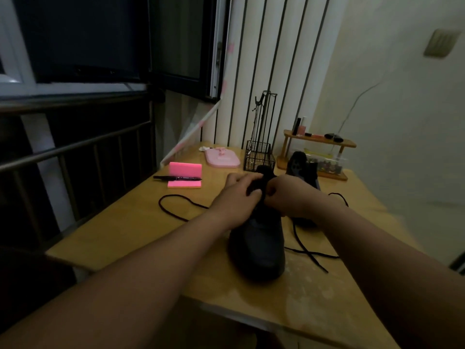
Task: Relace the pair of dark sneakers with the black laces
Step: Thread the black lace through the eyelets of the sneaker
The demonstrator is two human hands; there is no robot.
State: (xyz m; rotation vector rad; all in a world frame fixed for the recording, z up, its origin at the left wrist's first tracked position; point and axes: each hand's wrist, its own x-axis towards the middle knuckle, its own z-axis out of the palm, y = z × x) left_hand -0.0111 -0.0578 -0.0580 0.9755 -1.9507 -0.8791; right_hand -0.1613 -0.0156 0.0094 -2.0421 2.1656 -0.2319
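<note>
Lacing at desk point(141, 222) centre: gripping near sneaker point(259, 248) by its collar with curled left hand point(236, 195) for steadiness, pinching black lace point(297, 236) in right hand point(284, 195). Keeping toe towards six o'clock for eyelet reach.

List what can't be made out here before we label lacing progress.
Head view, dim throughout.
- Eyelets of the near sneaker: covered by the left hand and right hand.
- What the right fingers pinch: hidden by the hand itself.
- Middle of the far sneaker: behind the right wrist.
- Print on the pen: too small.
</note>
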